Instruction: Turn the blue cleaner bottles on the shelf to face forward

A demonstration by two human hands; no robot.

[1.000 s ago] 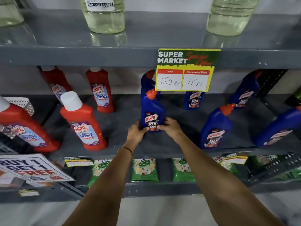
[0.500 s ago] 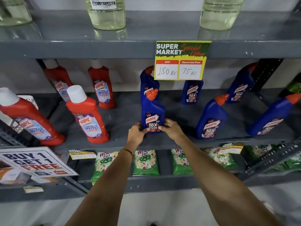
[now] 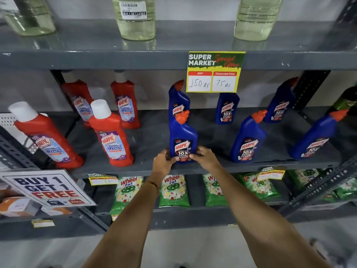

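Reaching in from below, the left hand (image 3: 164, 163) and the right hand (image 3: 205, 157) each held a closed grip on the base of the front blue bottle (image 3: 183, 139), which stood upright near the front edge of the grey shelf (image 3: 148, 140), label facing forward. Beside it to the right stood two more blue bottles (image 3: 248, 139), and behind it another blue one (image 3: 178, 100). Red cleaner bottles (image 3: 111, 136) stood to the left. Above hung a yellow price sign (image 3: 214, 72).
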